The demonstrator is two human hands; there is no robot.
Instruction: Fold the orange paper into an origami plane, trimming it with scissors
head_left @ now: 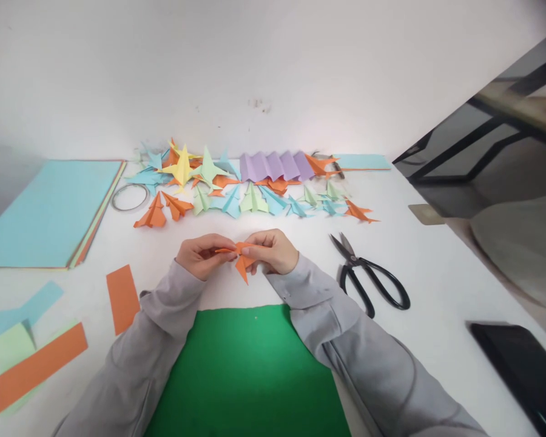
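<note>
Both my hands pinch a small folded orange paper figure (242,264) in front of me, above the white table. My left hand (204,254) grips its thin left end between thumb and fingertips. With thumb on top, my right hand (273,251) holds the other side, hiding part of the folds. One pointed orange flap hangs down between the hands. Below them lies a green sheet (255,370). Beyond the hands are rows of folded paper figures, among them an orange paper plane (152,213), a yellow one (182,167) and a pale green one (253,199).
Black-handled scissors (357,261) lie partly spread at right, with a black tablet-like device (519,364) nearer. At left are a stack of coloured paper (50,212), a roll of tape (130,198) and orange strips (122,297). A pleated purple paper (277,166) stands by the wall.
</note>
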